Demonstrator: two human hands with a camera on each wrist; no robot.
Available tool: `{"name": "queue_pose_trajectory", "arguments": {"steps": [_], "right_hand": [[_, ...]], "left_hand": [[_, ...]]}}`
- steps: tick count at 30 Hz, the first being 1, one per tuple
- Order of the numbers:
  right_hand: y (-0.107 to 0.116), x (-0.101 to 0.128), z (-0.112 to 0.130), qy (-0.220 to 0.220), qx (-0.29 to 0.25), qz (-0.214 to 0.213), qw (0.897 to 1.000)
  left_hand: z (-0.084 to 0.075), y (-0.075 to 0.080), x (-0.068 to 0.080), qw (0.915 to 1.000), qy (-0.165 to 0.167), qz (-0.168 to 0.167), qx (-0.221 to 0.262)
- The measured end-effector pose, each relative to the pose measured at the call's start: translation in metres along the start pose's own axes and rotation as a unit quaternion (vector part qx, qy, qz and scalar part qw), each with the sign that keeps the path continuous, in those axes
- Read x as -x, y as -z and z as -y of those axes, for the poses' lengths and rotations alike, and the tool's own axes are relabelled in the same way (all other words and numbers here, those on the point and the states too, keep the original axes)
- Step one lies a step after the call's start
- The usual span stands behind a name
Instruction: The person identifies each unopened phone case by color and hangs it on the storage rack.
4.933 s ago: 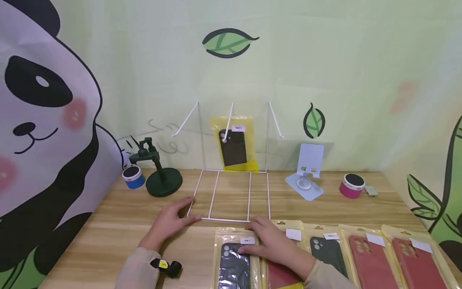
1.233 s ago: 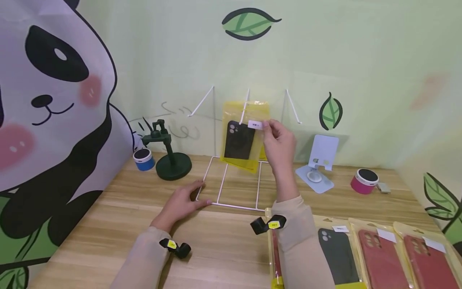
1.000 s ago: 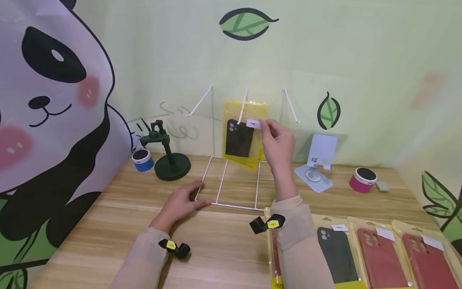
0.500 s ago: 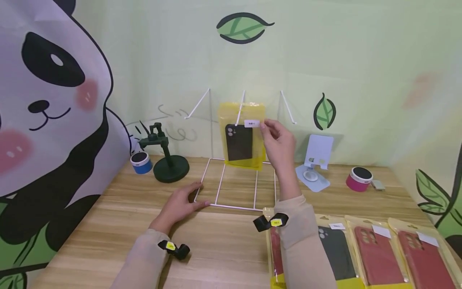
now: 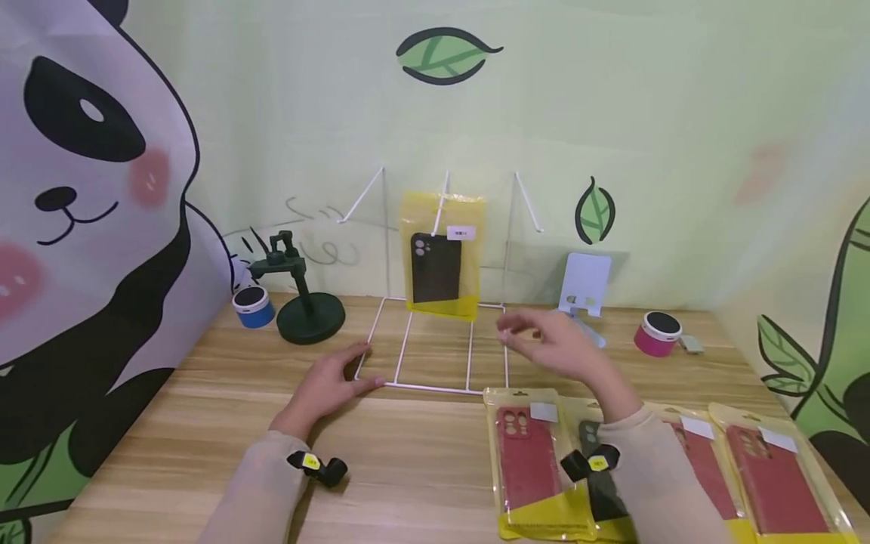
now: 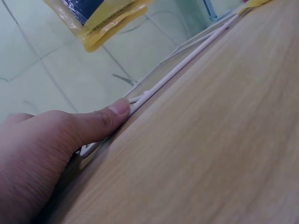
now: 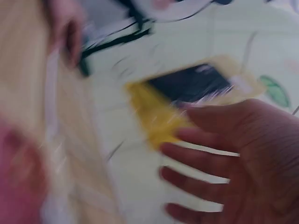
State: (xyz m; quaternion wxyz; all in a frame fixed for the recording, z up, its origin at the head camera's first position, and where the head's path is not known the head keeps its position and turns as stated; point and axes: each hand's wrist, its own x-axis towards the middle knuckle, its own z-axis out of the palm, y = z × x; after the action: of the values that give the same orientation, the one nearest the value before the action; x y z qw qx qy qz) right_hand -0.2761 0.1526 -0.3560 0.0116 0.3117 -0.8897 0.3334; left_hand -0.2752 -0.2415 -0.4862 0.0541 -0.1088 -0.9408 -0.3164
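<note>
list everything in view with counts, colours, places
table: 1, brown, below
wire rack: 1, white, centre
hanging bagged case: at least 1, black, middle of rack
bagged phone cases: 4, three red, one dark, front right
holder: 1, dark green, back left
cylinders: 2, blue left, pink right
phone stand: 1, pale blue, back right
small block: 1, grey, beside pink cylinder
panda backdrop: 1, pale green, behind
sleeves: 2, beige, forearms
wrist cameras: 2, black, on sleeves
left hand: 1, on rack corner
right hand: 1, near rack's right side
</note>
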Motion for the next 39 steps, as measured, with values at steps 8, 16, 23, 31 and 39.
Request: {"name": "queue_pose_trajectory", "arguments": {"steps": [8,16,23,31,39], "right_hand": [[-0.018,0.047,-0.062,-0.025,0.046,0.165,0.985],[-0.021,0.048,-0.073,-0.050,0.005,0.190,0.980],[-0.021,0.049,-0.077,-0.043,-0.030,0.195,0.979],[-0.023,0.045,-0.079,0.030,0.007,0.117,0.993],[-0.008,0.044,-0.049,0.034,-0.176,-0.045,0.983]], "left_hand": [[-0.001,0.001,0.000,1.0000,0.007,0.004,0.003],[0.000,0.003,-0.001,1.0000,0.009,0.004,0.000],[0.000,0.002,-0.001,0.9999,0.014,0.009,0.000],[-0.001,0.002,-0.002,0.9998,0.018,0.008,0.003],[0.000,0.001,0.000,0.9999,0.011,0.002,0.004]]}}
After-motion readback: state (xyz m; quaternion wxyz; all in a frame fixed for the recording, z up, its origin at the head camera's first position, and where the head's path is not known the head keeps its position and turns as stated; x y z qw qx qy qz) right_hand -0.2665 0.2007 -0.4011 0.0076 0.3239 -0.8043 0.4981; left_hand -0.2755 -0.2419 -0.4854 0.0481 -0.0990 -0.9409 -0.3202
